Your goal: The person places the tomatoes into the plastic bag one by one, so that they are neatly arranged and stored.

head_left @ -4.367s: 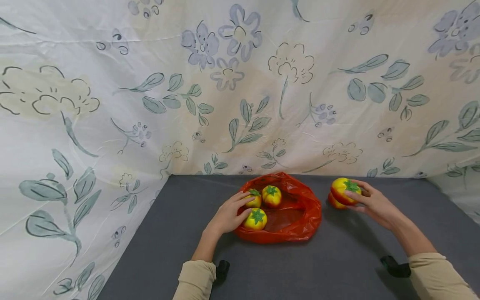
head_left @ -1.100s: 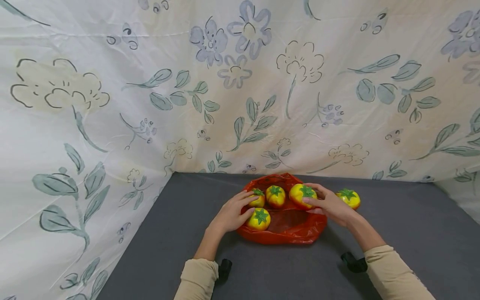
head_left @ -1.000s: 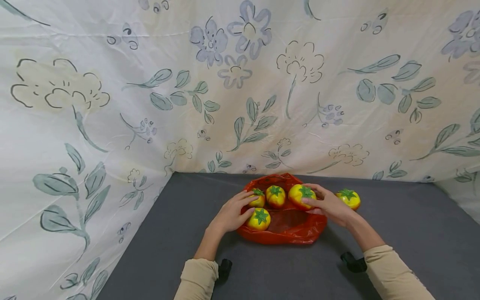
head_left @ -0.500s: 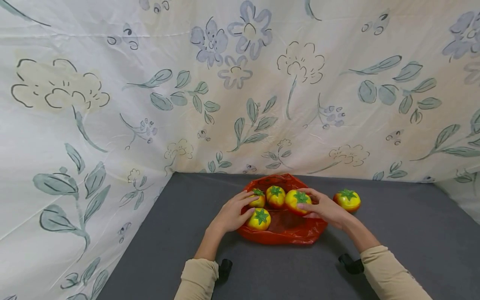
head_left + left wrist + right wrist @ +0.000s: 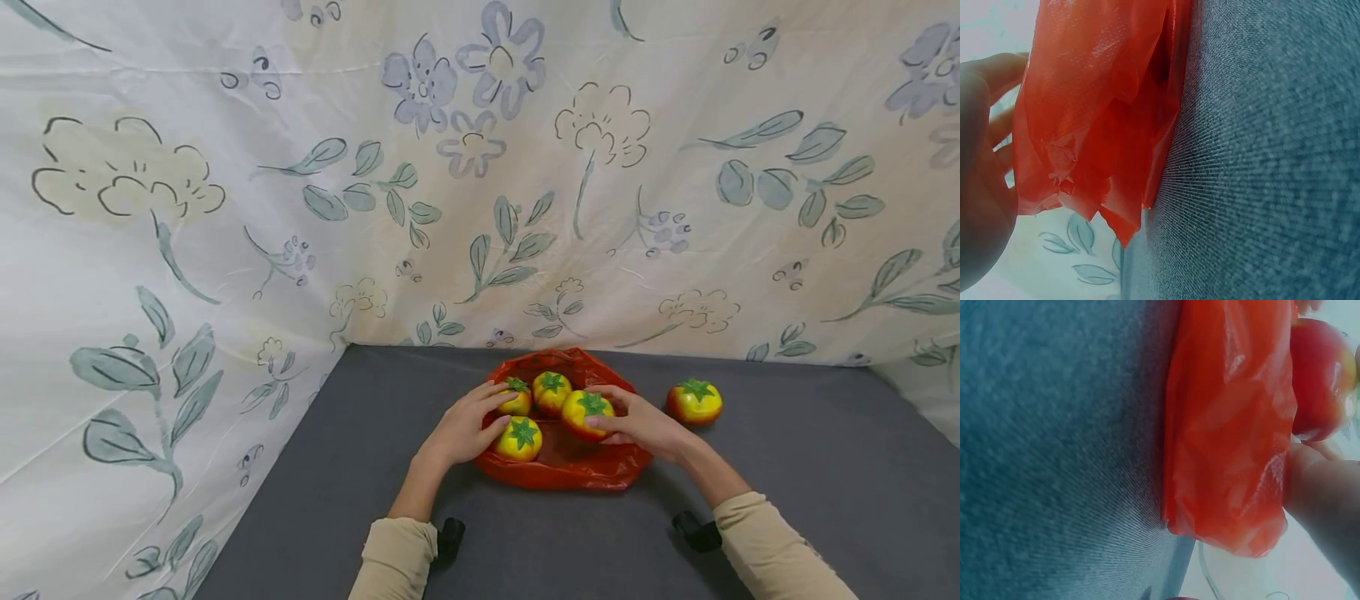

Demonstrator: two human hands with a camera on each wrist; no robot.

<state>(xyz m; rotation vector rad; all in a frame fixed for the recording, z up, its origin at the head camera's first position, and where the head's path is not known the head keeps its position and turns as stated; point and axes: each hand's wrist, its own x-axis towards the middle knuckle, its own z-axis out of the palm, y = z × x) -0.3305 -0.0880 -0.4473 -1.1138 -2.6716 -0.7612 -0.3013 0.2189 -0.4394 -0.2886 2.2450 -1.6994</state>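
A red plastic bag [image 5: 570, 477] lies with its mouth open at the back of the dark table. Inside are three yellow-red tomatoes with green star-shaped tops: one at the back [image 5: 552, 392], one at the left [image 5: 513, 402] and one at the front [image 5: 519, 438]. My right hand [image 5: 641, 423] grips another tomato [image 5: 587, 417] over the bag's right part; the right wrist view shows that tomato's red side [image 5: 1322, 378] beside the bag wall. Across the bag's left rim lies my left hand [image 5: 465, 423], its fingers spread near the left and front tomatoes. In the left wrist view, the bag [image 5: 1091, 112] partly hides its fingers.
One more tomato [image 5: 694, 402] sits on the grey tabletop [image 5: 570, 550] right of the bag, behind my right forearm. A floral cloth [image 5: 420, 192] hangs along the table's back and left sides.
My right hand has carried the gripped tomato from the right of the bag to over it, then farther left and slightly nearer. The left hand has stayed at the bag's left rim.
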